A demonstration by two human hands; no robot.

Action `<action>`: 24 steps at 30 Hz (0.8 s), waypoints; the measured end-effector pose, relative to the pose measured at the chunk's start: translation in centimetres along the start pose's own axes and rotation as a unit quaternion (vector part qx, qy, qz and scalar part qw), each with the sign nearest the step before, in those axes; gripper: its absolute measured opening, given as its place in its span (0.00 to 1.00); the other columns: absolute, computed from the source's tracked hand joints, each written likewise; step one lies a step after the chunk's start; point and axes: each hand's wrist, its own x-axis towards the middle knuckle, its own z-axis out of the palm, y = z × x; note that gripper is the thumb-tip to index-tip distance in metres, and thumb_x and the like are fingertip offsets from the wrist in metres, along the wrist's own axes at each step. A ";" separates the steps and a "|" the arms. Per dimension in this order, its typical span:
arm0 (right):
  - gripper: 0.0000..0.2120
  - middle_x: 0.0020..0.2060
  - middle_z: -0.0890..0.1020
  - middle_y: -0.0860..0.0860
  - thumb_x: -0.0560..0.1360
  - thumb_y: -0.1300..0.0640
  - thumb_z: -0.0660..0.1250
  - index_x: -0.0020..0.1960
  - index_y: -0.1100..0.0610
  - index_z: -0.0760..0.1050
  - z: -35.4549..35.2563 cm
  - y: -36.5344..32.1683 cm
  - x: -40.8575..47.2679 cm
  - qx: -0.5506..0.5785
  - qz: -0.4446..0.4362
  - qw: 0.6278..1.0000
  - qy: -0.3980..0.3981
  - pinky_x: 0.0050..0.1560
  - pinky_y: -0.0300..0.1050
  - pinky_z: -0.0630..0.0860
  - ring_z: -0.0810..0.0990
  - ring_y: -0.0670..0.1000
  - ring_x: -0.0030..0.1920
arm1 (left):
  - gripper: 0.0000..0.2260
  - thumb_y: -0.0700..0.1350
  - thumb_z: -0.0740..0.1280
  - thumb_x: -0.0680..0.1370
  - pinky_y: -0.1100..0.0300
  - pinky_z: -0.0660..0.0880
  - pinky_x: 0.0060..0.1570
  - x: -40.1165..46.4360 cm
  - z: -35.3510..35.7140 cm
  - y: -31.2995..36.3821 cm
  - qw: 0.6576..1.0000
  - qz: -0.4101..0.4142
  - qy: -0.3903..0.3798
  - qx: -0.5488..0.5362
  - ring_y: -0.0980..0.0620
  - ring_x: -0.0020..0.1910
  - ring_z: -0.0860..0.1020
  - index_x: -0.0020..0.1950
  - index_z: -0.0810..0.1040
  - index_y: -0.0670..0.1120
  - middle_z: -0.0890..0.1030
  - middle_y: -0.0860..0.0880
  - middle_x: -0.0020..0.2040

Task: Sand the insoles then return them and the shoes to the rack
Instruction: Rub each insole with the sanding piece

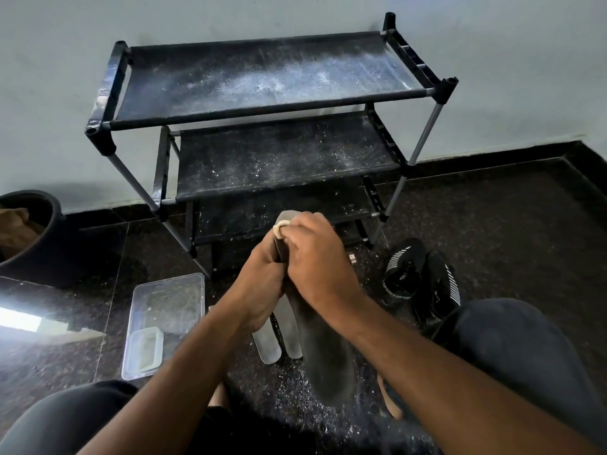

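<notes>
My left hand (262, 280) grips a dark grey insole (325, 353) from underneath, holding it lengthwise in front of me. My right hand (315, 257) pinches a small folded piece of pale sandpaper (280, 228) and presses it on the insole's far tip. Two light grey insoles (279, 336) lie on the floor below my hands. A pair of black shoes (423, 284) with white stripes stands on the floor to the right. The black shoe rack (269, 123) stands against the wall, its shelves dusty and bare.
A clear plastic box (177, 303) with a smaller tub (144, 349) in it sits on the floor at the left. A dark round bin (36, 238) stands at the far left. Dust and shavings speckle the dark floor (512, 231). My knees frame the bottom of the view.
</notes>
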 end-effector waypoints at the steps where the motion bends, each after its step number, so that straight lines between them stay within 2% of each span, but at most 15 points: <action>1: 0.08 0.43 0.78 0.52 0.74 0.69 0.66 0.48 0.63 0.83 0.0 0.3 0.2 -0.001 0.003 1.000 0.009 0.48 0.31 0.64 0.72 0.48 0.46 | 0.26 0.22 0.56 0.78 0.45 0.81 0.60 0.0 0.0 0.0 1.000 -0.001 -0.007 0.002 0.39 0.62 0.82 0.68 0.76 0.44 0.84 0.38 0.59; 5: 0.07 0.40 0.78 0.52 0.77 0.66 0.66 0.46 0.63 0.83 -0.7 1.7 1.7 0.020 0.052 0.998 0.036 0.45 0.37 0.73 0.76 0.50 0.45 | 0.27 0.22 0.56 0.78 0.45 0.81 0.58 -0.1 0.2 -0.2 0.999 -0.018 -0.039 -0.011 0.38 0.60 0.83 0.69 0.77 0.44 0.84 0.37 0.58; 10: 0.05 0.43 0.81 0.49 0.74 0.67 0.73 0.48 0.62 0.84 -2.4 2.4 3.0 0.125 0.143 0.976 0.104 0.44 0.24 0.71 0.79 0.41 0.43 | 0.17 0.25 0.58 0.81 0.50 0.84 0.51 0.0 -0.3 0.0 0.994 -0.058 -0.003 -0.097 0.40 0.52 0.85 0.64 0.79 0.36 0.84 0.34 0.56; 12: 0.05 0.44 0.81 0.49 0.74 0.67 0.73 0.49 0.61 0.83 -3.0 2.0 2.9 0.135 0.117 0.979 0.097 0.45 0.24 0.71 0.79 0.38 0.43 | 0.16 0.26 0.57 0.81 0.50 0.84 0.49 0.0 -0.5 0.2 0.992 -0.065 0.014 -0.111 0.40 0.50 0.86 0.63 0.79 0.34 0.85 0.34 0.55; 14: 0.07 0.46 0.80 0.49 0.74 0.68 0.72 0.51 0.61 0.82 -2.9 1.3 2.4 0.124 0.061 0.988 0.064 0.47 0.26 0.73 0.79 0.40 0.45 | 0.15 0.26 0.57 0.81 0.51 0.84 0.49 0.0 -0.6 0.4 0.990 -0.067 0.023 -0.126 0.41 0.49 0.86 0.63 0.79 0.33 0.85 0.35 0.53; 16: 0.12 0.49 0.79 0.50 0.75 0.68 0.70 0.58 0.61 0.81 -2.6 0.9 2.0 0.100 0.019 0.994 0.031 0.51 0.31 0.75 0.79 0.44 0.49 | 0.15 0.27 0.57 0.81 0.51 0.84 0.51 0.1 -0.6 0.7 0.988 -0.067 0.037 -0.136 0.41 0.49 0.85 0.61 0.79 0.33 0.85 0.35 0.52; 18: 0.16 0.51 0.77 0.50 0.76 0.66 0.70 0.63 0.61 0.78 -2.1 0.8 1.6 0.091 0.011 0.996 -0.003 0.53 0.31 0.75 0.78 0.46 0.51 | 0.14 0.30 0.58 0.82 0.53 0.83 0.51 0.4 -0.9 1.0 0.981 -0.071 0.053 -0.172 0.43 0.48 0.85 0.63 0.79 0.32 0.84 0.36 0.52; 21: 0.12 0.49 0.75 0.48 0.77 0.64 0.70 0.60 0.62 0.81 -1.2 0.6 0.9 0.095 0.004 0.994 -0.054 0.50 0.26 0.72 0.75 0.41 0.47 | 0.15 0.40 0.59 0.85 0.58 0.82 0.49 0.8 -1.4 1.2 0.960 -0.095 0.067 -0.255 0.49 0.46 0.83 0.66 0.78 0.33 0.83 0.40 0.51; 24: 0.08 0.48 0.75 0.49 0.78 0.62 0.69 0.55 0.63 0.82 -1.0 0.4 0.8 0.099 0.009 0.995 -0.018 0.49 0.28 0.74 0.75 0.42 0.46 | 0.20 0.48 0.55 0.88 0.58 0.82 0.53 0.6 -0.9 1.2 0.963 -0.102 0.065 -0.243 0.49 0.52 0.84 0.70 0.77 0.35 0.84 0.41 0.55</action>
